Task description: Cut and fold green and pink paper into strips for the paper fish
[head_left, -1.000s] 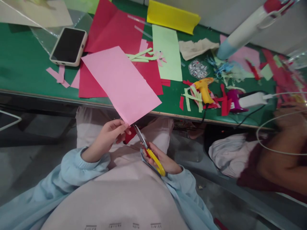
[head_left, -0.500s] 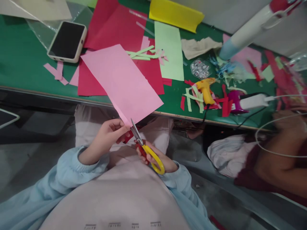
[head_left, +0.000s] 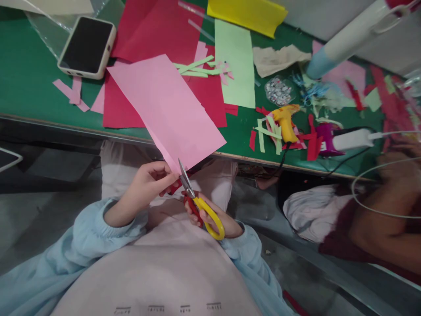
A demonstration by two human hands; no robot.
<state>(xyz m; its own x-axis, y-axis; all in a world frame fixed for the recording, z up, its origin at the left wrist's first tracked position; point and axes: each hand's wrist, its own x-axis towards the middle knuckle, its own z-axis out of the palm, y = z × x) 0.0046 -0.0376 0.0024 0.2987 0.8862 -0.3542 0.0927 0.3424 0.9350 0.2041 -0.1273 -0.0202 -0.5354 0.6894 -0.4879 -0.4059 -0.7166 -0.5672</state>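
Observation:
A pink sheet (head_left: 171, 109) slopes from above the table down toward my lap. Its lower corner is pinched between the thumb and fingers of my left hand (head_left: 153, 182). My right hand (head_left: 210, 215) is wrapped round the handles of scissors (head_left: 212, 219), one handle yellow and one red. The scissors' blades are slightly parted at the sheet's bottom edge, right beside my left fingertips. Behind the pink sheet lie red sheets (head_left: 210, 92) on the green table (head_left: 29, 87).
A phone (head_left: 87, 47) lies at the left. Light green paper (head_left: 235, 66), a yellow glue gun (head_left: 285, 123), a purple object (head_left: 329, 138), a bead container (head_left: 279, 91) and paper scraps cover the right. Another person's arm (head_left: 378, 228) is at far right.
The view has shifted slightly, so the table items appear moved a little. Both hands keep their grips on the sheet and scissors, and the blades look slightly more parted.

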